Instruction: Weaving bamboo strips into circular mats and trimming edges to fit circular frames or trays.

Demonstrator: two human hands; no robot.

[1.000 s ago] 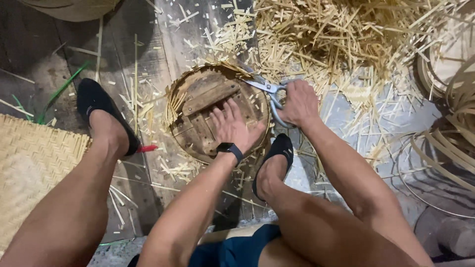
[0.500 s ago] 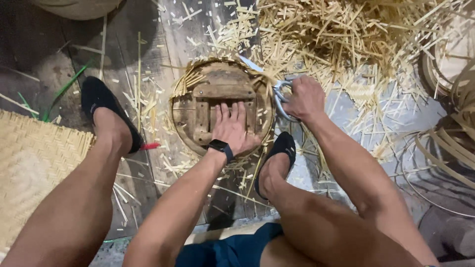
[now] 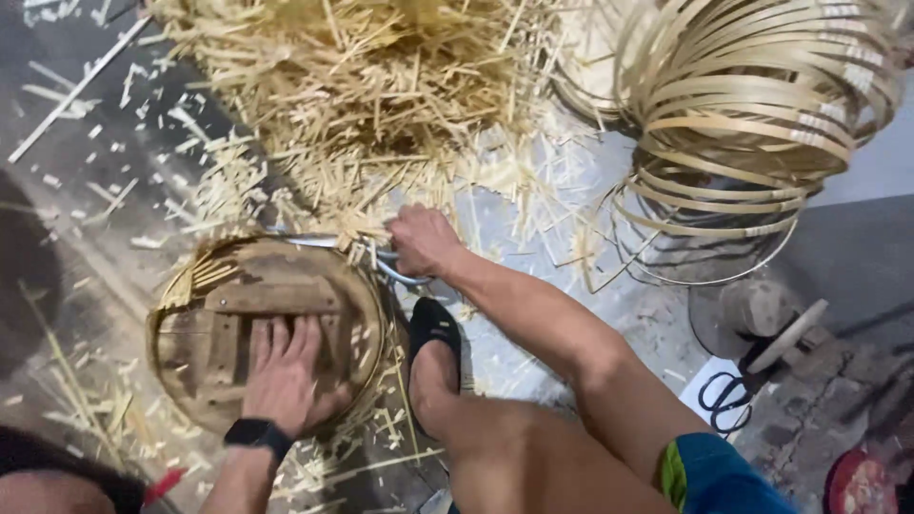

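— Honestly, what worries you here?

— My left hand [image 3: 286, 371] lies flat and open, pressing the round wooden form [image 3: 262, 328] on the floor between my feet. My right hand [image 3: 424, 243] is clenched around the scissors [image 3: 381, 262] at its rim. If the blades slip, I think they'd nick those spread fingers [image 3: 281, 338].

— And the bamboo offcuts [image 3: 381, 105]?

— They could snag the blades.

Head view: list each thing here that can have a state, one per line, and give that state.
Left hand: flat, pressing on the wooden mould.
Right hand: closed around the scissors' handles.
Scissors: held, blades at the basket rim.
Round basket: lying on the floor, mould inside.
Bamboo hoops: stacked, untouched.
Black-handled scissors: lying unused.
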